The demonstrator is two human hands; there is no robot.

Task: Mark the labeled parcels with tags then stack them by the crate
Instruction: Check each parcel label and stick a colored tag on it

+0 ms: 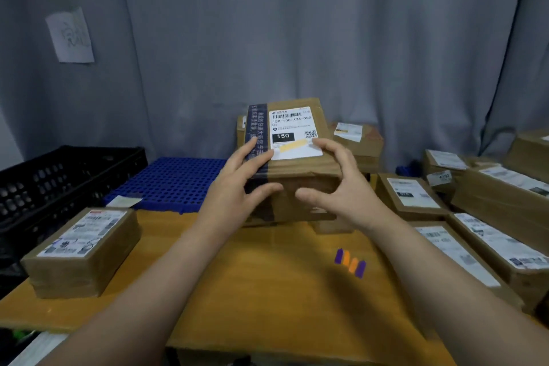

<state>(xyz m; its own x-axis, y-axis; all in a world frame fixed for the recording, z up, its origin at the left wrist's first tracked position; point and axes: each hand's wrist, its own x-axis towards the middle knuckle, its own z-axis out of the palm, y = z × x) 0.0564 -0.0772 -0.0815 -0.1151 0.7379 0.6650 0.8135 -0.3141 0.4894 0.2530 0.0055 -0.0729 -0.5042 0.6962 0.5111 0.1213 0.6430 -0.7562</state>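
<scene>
While the left grip and the right grip each curl their fingers over the top and press a thumb against the near face of the labeled parcel, that box sits at the centre of view, over the far part of the worktop. A yellow tag lies across its white label (printed 150). Purple and orange tags lie on the worktop at four o'clock. A black crate stands at nine o'clock, another parcel at eight, and more parcels at three.
</scene>
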